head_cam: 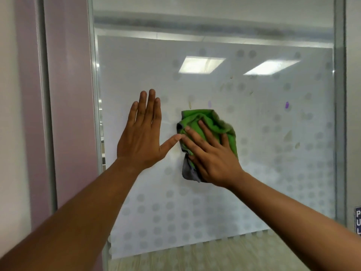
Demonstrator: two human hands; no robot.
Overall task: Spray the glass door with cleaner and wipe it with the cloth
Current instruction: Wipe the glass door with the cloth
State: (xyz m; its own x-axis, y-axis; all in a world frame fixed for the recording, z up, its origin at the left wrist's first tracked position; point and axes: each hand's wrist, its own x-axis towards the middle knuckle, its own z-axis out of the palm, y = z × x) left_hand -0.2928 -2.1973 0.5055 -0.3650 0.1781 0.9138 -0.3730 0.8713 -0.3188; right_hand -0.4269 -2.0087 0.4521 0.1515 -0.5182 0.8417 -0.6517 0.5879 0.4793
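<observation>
Cloth (212, 121) pressed to glass door (263, 163) under flat right hand (213, 159); left hand (140, 141) spread flat beside it.

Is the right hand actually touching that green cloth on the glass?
Touching. The head view shows the right hand spread flat over the green cloth, pressing it against the glass door.

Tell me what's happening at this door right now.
A person is wiping the glass door. The right hand presses a green cloth flat against the pane with straight fingers. The left hand lies flat on the glass just beside it, thumb close to the cloth, holding nothing. No spray bottle shows. Marks, including a purple spot, are on the glass to the right of the cloth.
</observation>
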